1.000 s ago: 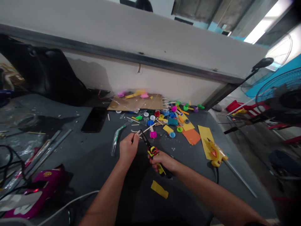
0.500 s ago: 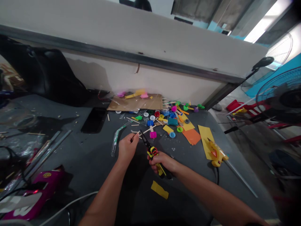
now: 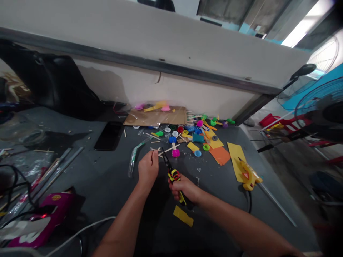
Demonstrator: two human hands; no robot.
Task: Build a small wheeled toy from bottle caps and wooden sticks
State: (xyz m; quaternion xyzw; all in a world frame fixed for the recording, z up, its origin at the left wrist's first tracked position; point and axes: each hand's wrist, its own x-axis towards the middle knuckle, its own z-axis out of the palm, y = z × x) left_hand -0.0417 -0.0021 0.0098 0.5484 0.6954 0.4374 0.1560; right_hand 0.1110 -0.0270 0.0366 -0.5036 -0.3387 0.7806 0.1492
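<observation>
My left hand (image 3: 148,166) is closed, thumb pressed against the curled fingers. Whatever it pinches is too small or hidden to make out. Thin wooden sticks (image 3: 173,148) lie just beyond its fingertips. My right hand (image 3: 184,187) is wrapped round the yellow-and-black handles of a pair of pliers (image 3: 169,167). Their long black jaws point away from me, close to the right of my left hand. A magenta bottle cap (image 3: 175,153) and a blue cap (image 3: 172,140) sit beyond the pliers' tip, joined by a short stick.
Colourful caps (image 3: 197,153), orange paper (image 3: 221,156) and cardboard (image 3: 155,117) are spread at the back. A yellow glue gun (image 3: 250,178) lies right, on yellow paper. Left are a black phone (image 3: 108,136), a clear bent tube (image 3: 133,160) and a magenta device (image 3: 50,217) with cables.
My left hand has turned and its fingers have curled in, moving slightly right. The pliers stay in my right hand, almost in place. The view has shifted a little.
</observation>
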